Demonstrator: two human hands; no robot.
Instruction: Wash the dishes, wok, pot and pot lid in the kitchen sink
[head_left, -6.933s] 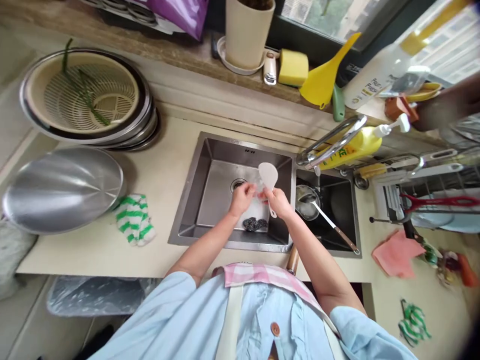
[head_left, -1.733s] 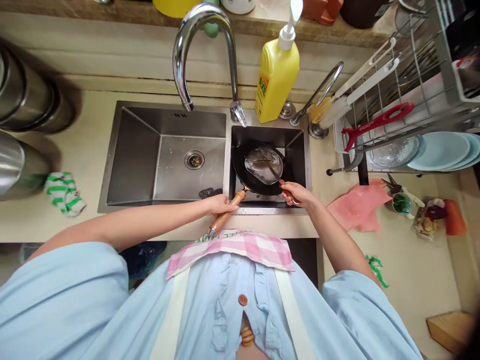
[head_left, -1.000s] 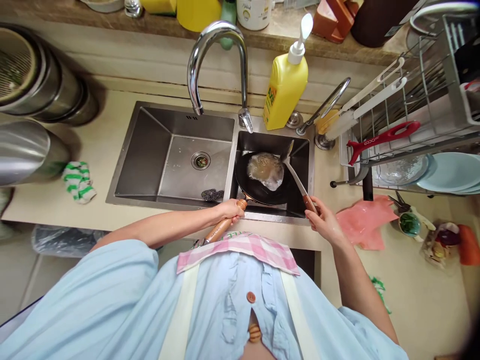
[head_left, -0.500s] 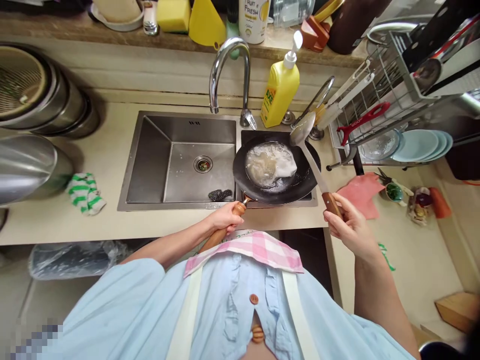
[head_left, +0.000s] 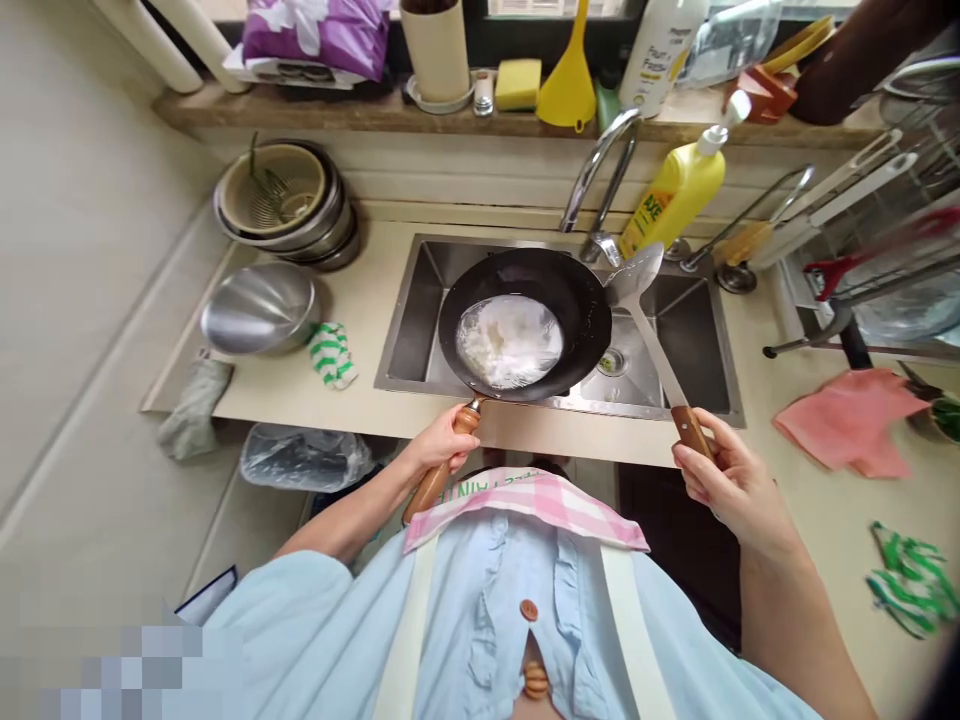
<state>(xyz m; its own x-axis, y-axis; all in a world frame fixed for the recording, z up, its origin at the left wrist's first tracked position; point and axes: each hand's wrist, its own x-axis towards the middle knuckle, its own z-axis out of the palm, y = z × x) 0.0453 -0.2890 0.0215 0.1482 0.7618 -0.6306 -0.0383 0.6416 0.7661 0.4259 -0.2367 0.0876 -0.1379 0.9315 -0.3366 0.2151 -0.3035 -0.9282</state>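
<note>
My left hand (head_left: pixel 444 440) is wrapped round the wooden handle of a black wok (head_left: pixel 581 290), which is held over the double steel sink (head_left: pixel 390 345). Cloudy whitish liquid (head_left: pixel 510 340) with foam lies in the wok, pooled toward its left and near side. My right hand (head_left: pixel 727 475) grips the wooden handle of a metal spatula (head_left: pixel 656 345). The spatula's blade is raised at the wok's right rim; whether it touches the rim I cannot tell. Under the wok, most of the sink's left basin is hidden.
A chrome faucet (head_left: pixel 600 180) and a yellow soap bottle (head_left: pixel 675 195) stand behind the sink. To the left are stacked bowls and colanders (head_left: pixel 285 210), a steel bowl (head_left: pixel 259 308) and a striped cloth (head_left: pixel 332 355). A pink cloth (head_left: pixel 847 420) lies right, below a dish rack (head_left: pixel 900 270).
The wok has moved left, from the sink's right part to over the left basin, with the liquid in it. The spatula has moved along at its right side. My view has turned left.
</note>
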